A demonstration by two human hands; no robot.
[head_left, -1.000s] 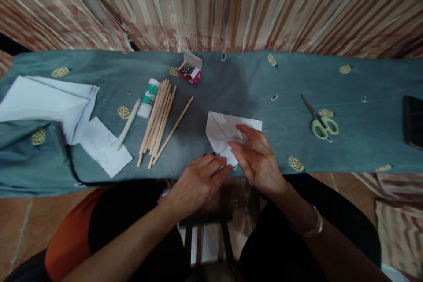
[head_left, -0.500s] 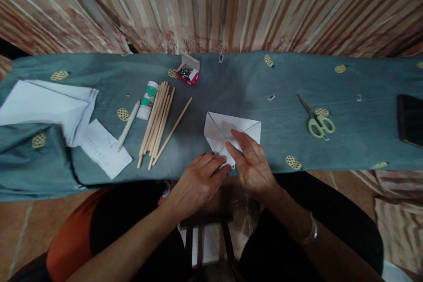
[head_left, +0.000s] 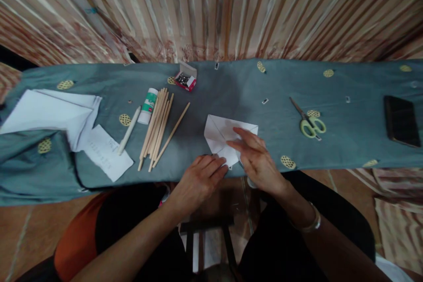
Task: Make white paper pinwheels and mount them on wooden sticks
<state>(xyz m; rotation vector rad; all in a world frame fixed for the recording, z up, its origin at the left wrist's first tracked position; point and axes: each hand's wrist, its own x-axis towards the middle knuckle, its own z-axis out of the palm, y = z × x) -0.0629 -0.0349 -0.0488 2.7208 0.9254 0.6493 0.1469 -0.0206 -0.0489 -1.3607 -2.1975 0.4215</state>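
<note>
A folded white paper (head_left: 220, 134) lies on the blue-grey cloth (head_left: 231, 92) near the table's front edge. My right hand (head_left: 256, 156) rests on its near right part, fingers stretched flat and pressing it down. My left hand (head_left: 200, 178) sits at the paper's near left corner, fingers laid out with their tips touching the paper's edge. A bracelet is on my right wrist.
Left of the paper lie several wooden sticks (head_left: 157, 128), a glue stick (head_left: 148, 105), a white pen (head_left: 128, 130), a written note (head_left: 107, 152) and white sheets (head_left: 53, 110). A small pin box (head_left: 185, 78) stands behind. Green scissors (head_left: 307, 121) and a black phone (head_left: 401, 121) lie right.
My right hand has slid a little over the paper, smoothing it. My left hand stays at the near corner. The view has shifted slightly downward.
</note>
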